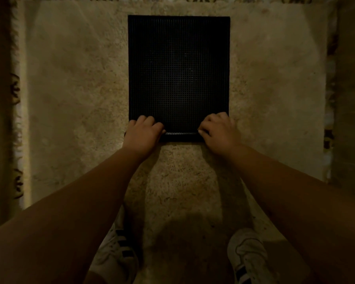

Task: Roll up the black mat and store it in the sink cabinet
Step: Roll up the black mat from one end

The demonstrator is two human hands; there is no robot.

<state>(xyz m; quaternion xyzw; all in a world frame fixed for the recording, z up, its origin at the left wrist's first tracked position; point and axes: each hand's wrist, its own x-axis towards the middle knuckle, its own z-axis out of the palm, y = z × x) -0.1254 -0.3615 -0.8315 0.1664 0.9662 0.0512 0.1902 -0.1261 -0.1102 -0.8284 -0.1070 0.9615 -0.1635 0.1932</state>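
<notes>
A black rectangular mat (178, 68) with a fine grid texture lies flat on a beige shaggy rug (74, 95), its long side running away from me. Its near edge is curled up into a thin roll (181, 135). My left hand (142, 132) grips the left end of that rolled edge, fingers curled over it. My right hand (218, 130) holds the right end the same way. The sink cabinet is not in view.
The rug has a fringed, patterned border at the left (16, 103), right (329, 119) and far edges. Dark floor lies beyond it on both sides. My two white shoes with black stripes (119, 251) (247, 257) stand on the rug near me.
</notes>
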